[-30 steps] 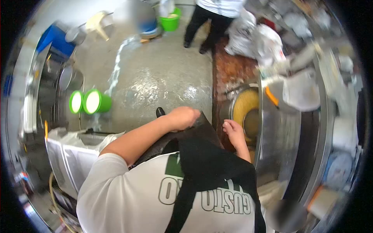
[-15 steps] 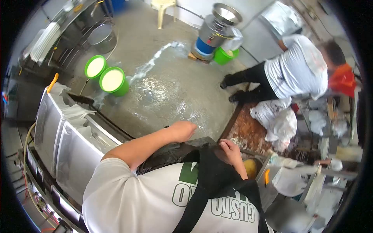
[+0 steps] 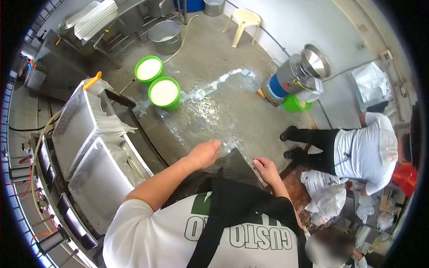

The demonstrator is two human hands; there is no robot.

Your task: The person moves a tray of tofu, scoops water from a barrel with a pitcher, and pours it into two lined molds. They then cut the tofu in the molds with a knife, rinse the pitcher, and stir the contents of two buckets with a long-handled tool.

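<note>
My left hand [image 3: 204,154] is curled into a loose fist in front of my body, with nothing visible in it. To its right, my right hand [image 3: 267,171] is also closed, the thumb lying against the bent fingers. No object shows in it either. A black apron [image 3: 234,167] hangs below and between my hands. The nearest large things are metal boxes lined with white cloth [image 3: 100,167] at my left. Two green buckets, the front one [image 3: 164,93] and the rear one [image 3: 149,69], stand on the floor ahead, filled with a pale cream liquid.
White liquid [image 3: 214,83] streaks the wet floor. A grinder with a steel funnel [image 3: 313,62] stands beside another green bucket [image 3: 297,103]. A person in a white shirt [image 3: 364,147] stands at the right near white sacks [image 3: 328,196]. Another person [image 3: 333,248] is lower right.
My view has swung, so the buckets, grinder and co-worker sit farther right. My hands stay in front of me, both closed. The apron's lower edge shows more, and a second person appears lower right.
</note>
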